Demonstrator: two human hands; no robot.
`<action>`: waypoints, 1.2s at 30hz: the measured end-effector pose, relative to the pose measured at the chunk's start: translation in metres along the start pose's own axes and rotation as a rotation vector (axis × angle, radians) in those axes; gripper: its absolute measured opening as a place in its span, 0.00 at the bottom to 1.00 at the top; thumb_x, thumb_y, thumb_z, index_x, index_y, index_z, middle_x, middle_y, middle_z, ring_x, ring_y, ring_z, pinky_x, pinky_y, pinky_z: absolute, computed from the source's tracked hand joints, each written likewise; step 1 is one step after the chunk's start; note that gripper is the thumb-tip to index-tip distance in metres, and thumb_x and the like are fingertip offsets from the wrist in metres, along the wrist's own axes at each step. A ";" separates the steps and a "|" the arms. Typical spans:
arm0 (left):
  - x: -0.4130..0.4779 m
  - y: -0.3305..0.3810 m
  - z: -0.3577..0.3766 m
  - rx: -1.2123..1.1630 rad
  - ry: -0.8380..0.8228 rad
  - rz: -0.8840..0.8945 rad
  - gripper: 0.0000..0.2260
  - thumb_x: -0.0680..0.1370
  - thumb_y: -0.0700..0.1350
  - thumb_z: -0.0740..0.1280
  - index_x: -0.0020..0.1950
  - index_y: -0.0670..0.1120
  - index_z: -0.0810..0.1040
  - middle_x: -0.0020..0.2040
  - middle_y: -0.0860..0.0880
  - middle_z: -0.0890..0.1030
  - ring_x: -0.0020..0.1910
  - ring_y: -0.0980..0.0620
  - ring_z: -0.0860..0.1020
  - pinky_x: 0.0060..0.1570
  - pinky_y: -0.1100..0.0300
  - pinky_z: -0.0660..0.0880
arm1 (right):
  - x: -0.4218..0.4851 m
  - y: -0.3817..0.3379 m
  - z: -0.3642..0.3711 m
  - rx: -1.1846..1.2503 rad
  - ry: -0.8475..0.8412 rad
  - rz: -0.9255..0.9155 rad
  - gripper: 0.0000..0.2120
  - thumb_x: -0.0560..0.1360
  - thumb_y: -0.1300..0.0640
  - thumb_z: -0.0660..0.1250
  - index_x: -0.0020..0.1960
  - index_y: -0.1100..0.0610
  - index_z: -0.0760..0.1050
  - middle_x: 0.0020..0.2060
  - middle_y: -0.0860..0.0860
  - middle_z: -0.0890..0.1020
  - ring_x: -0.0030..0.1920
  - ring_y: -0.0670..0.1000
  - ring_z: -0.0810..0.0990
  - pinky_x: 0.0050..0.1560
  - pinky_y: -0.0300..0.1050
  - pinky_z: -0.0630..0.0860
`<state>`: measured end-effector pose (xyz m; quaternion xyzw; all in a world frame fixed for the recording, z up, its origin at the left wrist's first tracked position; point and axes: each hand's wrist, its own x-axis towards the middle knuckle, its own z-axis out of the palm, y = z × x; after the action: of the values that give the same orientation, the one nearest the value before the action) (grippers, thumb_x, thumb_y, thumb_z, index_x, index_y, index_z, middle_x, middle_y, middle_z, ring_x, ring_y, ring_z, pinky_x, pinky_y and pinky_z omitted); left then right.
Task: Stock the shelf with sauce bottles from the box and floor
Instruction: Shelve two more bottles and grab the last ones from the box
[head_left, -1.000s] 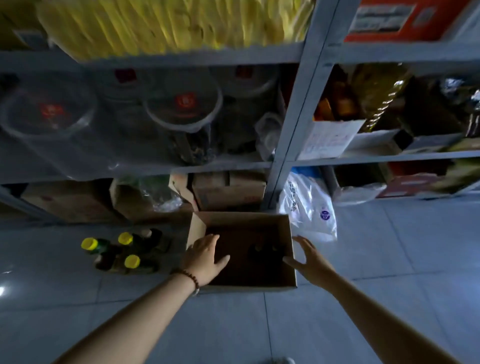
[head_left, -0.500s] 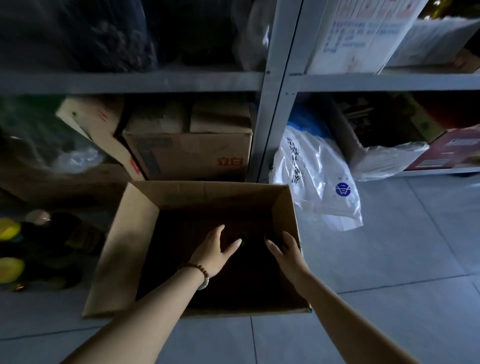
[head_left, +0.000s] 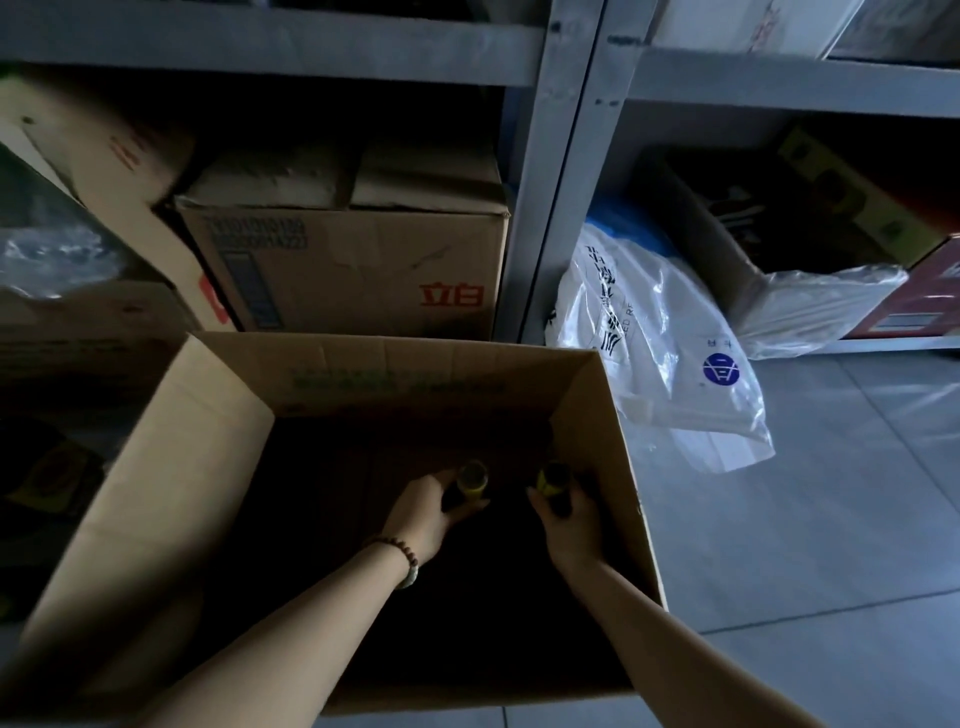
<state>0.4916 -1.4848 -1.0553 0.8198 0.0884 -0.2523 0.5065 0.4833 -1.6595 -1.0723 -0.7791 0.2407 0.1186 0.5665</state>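
– Position of bottles relative to hands?
– Two bottles, both inside box (head_left: 415, 374), toward its right wall. Left bottle (head_left: 471, 480) directly ahead of left hand (head_left: 423, 514), touching it. Right bottle (head_left: 554, 480) directly ahead of right hand (head_left: 571, 527), likewise touching. Just beside each other, yellow caps uppermost.
– Long axis?
– Upright, or nearly so, judged from caps facing camera. Bodies lost in shadow.
– Nearer hand?
– One apiece; no crossing needed.
– Grip?
– Left: fingers and thumb curled round neck below cap, clamped on left bottle. Right: fingers wrapped round right bottle below cap, also clamped. Nothing else held.
– Box contents otherwise?
– Too dark to tell.
– Destination?
– Shelf (head_left: 561, 156) straight ahead, beyond box's far wall. Lower level taken up by carton (head_left: 353, 265); plastic bag (head_left: 665, 358) on floor (head_left: 805, 545) to right of upright. No free slot visible from here.
– Stage of task?
– Early to middle, as judged: both bottles down in box, not yet lifted; none made out on shelf.
– Next move, as judged?
– Straight lift along upright axis, clear of box rim, then forward and up toward shelf. Risk: bottles knocking together on way out, given closeness.
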 end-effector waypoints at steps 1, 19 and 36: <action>-0.002 -0.001 -0.004 0.003 0.032 0.021 0.12 0.74 0.48 0.69 0.57 0.51 0.76 0.48 0.54 0.79 0.51 0.53 0.78 0.47 0.64 0.72 | 0.000 -0.001 0.000 0.016 0.006 -0.006 0.21 0.75 0.57 0.68 0.66 0.61 0.71 0.61 0.58 0.77 0.64 0.58 0.72 0.66 0.49 0.65; -0.290 0.305 -0.265 -0.264 0.492 0.401 0.15 0.67 0.65 0.69 0.48 0.59 0.80 0.46 0.55 0.84 0.49 0.56 0.80 0.52 0.56 0.76 | -0.266 -0.428 -0.112 -0.035 -0.059 -0.514 0.05 0.73 0.55 0.70 0.41 0.57 0.79 0.36 0.52 0.83 0.39 0.46 0.81 0.43 0.44 0.74; -0.670 0.708 -0.561 -0.253 0.829 1.000 0.10 0.67 0.57 0.67 0.45 0.56 0.78 0.40 0.61 0.82 0.40 0.69 0.78 0.41 0.75 0.72 | -0.592 -0.949 -0.216 0.046 0.009 -1.222 0.14 0.75 0.47 0.64 0.38 0.56 0.71 0.24 0.45 0.72 0.24 0.39 0.68 0.24 0.32 0.61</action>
<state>0.3824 -1.2539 0.0400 0.7255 -0.0861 0.3621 0.5788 0.4407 -1.4905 0.0535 -0.7642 -0.2451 -0.2364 0.5477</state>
